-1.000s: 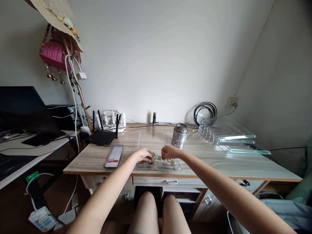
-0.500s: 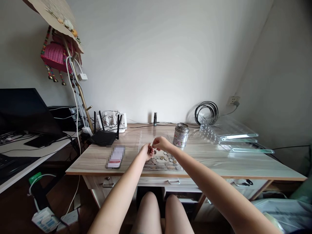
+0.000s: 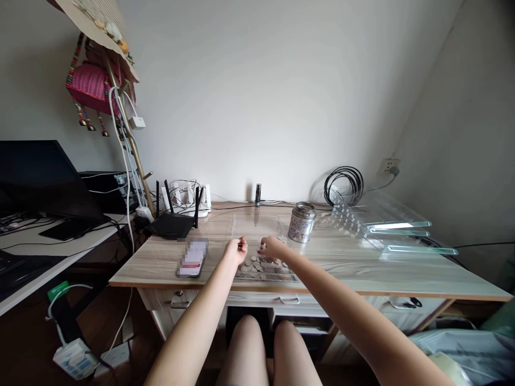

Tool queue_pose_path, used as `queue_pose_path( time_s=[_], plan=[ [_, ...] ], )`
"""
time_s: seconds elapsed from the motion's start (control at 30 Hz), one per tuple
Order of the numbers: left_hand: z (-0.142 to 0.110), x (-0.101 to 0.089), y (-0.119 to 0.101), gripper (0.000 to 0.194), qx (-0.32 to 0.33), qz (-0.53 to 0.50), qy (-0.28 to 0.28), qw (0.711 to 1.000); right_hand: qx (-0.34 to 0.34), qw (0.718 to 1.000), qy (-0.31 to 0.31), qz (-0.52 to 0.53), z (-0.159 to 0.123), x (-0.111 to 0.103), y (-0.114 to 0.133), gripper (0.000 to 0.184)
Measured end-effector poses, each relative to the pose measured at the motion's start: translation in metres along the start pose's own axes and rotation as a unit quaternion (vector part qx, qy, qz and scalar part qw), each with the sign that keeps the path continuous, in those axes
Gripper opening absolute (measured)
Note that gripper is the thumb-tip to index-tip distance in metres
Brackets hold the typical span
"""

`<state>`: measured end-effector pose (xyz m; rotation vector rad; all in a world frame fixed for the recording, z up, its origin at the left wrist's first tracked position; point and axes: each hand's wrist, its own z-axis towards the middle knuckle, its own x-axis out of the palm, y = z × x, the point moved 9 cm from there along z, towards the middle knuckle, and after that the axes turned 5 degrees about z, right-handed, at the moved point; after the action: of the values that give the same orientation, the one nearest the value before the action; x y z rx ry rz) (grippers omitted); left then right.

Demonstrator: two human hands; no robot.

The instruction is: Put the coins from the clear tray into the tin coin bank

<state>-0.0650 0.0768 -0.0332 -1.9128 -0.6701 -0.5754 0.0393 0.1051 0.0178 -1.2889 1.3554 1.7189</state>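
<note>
Many loose coins point(image 3: 257, 264) lie in a shallow clear plastic tray point(image 3: 232, 228) at the front middle of the desk. My left hand point(image 3: 235, 250) hovers over the tray's left side, its fingers curled round what look like coins; only a small dark edge shows between them. Above the coins, my right hand point(image 3: 273, 247) points left with loosely bent, parted fingers, and I see nothing held in it. A round patterned tin point(image 3: 301, 222) with a metal rim stands just behind and right of my right hand.
A phone point(image 3: 193, 258) lies left of the tray, in front of a black router point(image 3: 171, 224). Clear stacked trays point(image 3: 398, 228) and a coil of black cable point(image 3: 344, 185) are at the right. A small dark bottle point(image 3: 258, 194) stands by the wall.
My hands were together over the tray, fingertips touching. Now they are apart: the right has moved right and slightly down toward the coins, the left slightly left. The view has shifted a little.
</note>
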Motion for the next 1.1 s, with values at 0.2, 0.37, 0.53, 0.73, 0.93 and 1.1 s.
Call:
queue_pose_path(
  time_s=[0.2, 0.37, 0.53, 0.73, 0.93, 1.1],
  plan=[
    [-0.024, 0.022, -0.013, 0.011, -0.049, 0.074, 0.081, 0.993, 0.006, 0.999, 0.030, -0.007, 0.008, 0.019, -0.010, 0.026],
    [-0.038, 0.021, -0.032, 0.015, -0.027, 0.058, 0.114, 0.991, -0.026, 0.996, 0.081, 0.036, 0.006, 0.025, 0.009, 0.025],
    [-0.030, 0.003, -0.035, 0.016, 0.020, 0.013, 0.087, 0.996, -0.112, 0.970, 0.192, 0.095, -0.014, 0.060, 0.063, 0.033],
    [-0.023, -0.004, -0.034, 0.011, 0.031, -0.001, 0.071, 0.997, -0.147, 0.950, 0.264, 0.084, -0.019, 0.080, 0.089, 0.032],
    [-0.023, -0.004, -0.039, 0.008, 0.041, -0.006, 0.070, 0.997, -0.169, 0.952, 0.251, 0.040, -0.018, 0.076, 0.091, 0.032],
    [-0.022, -0.004, -0.035, 0.007, 0.042, -0.010, 0.064, 0.997, -0.198, 0.953, 0.226, 0.041, -0.022, 0.071, 0.097, 0.034]
  ],
)
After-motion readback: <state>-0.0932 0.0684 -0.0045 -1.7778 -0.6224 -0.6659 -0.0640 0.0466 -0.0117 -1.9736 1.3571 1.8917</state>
